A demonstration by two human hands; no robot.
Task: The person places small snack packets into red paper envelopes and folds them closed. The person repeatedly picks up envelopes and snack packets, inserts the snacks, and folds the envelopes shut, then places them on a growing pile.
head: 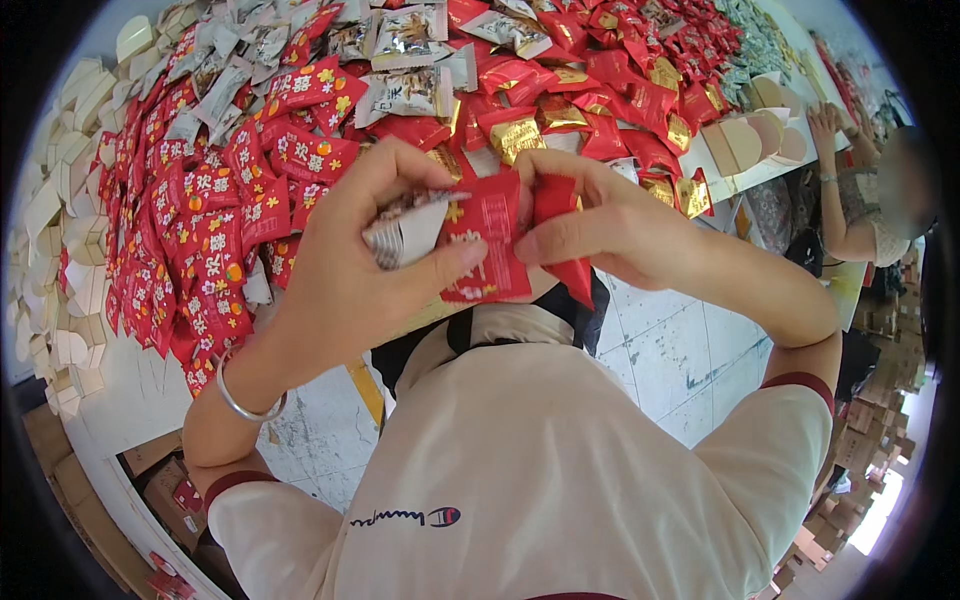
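Note:
My left hand [352, 247], with a silver bangle on its wrist, holds a white and silver wrapped packet [409, 232] in its curled fingers. Its thumb presses on a flat red packet [491, 244] with yellow flowers. My right hand [622, 217] pinches a shiny red wrapper [562, 247] with a bit of gold, close against the flowered packet's right edge. Both hands are raised near each other at the table's front edge. Behind them lie piles of red flowered packets [214, 255], white printed packets [412, 94] and red and gold wrapped sweets [514, 131].
Small cream card boxes [75, 277] stand stacked along the left; several more [739, 146] are at the right. Small green wrapped pieces [750, 45] lie at the back right. A person [855, 195] is at the table's far right. Cardboard cartons [862, 442] are stacked beyond.

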